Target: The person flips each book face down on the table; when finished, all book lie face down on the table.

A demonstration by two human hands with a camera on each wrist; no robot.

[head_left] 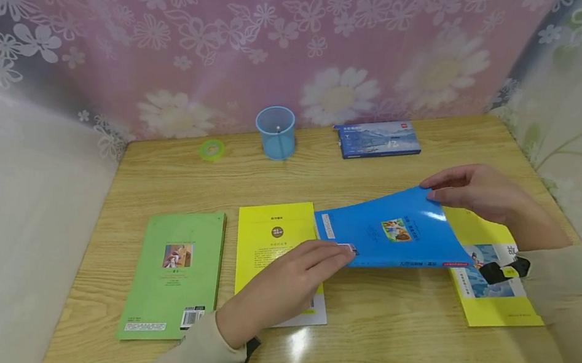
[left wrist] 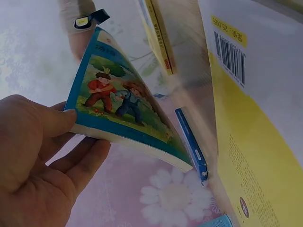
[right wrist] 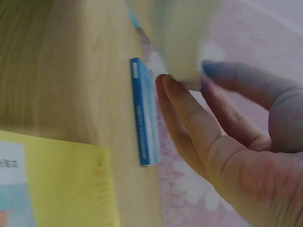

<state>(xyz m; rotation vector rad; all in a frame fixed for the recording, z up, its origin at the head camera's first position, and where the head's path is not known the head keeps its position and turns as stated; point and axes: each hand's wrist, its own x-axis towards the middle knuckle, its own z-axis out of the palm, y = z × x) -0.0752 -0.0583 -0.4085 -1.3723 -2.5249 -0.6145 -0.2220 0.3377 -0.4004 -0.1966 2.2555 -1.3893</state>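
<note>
Left hand (head_left: 285,283): thumb and fingers pinch the blue book (head_left: 368,229) at its near-left corner.
Right hand (head_left: 482,193): fingertips pinch its far-right corner.
Blue book: one, raised between both hands.
Yellow books (head_left: 269,231): two, flanking it.
Green book (head_left: 172,286): one, farther left.
Blue cup (head_left: 277,141): one, beyond it, contents unclear.

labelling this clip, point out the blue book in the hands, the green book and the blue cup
Blue book (head_left: 385,232): head view, middle of the upward-facing cover
Green book (head_left: 173,281): head view, middle of its cover
Blue cup (head_left: 277,143): head view, front wall
</note>
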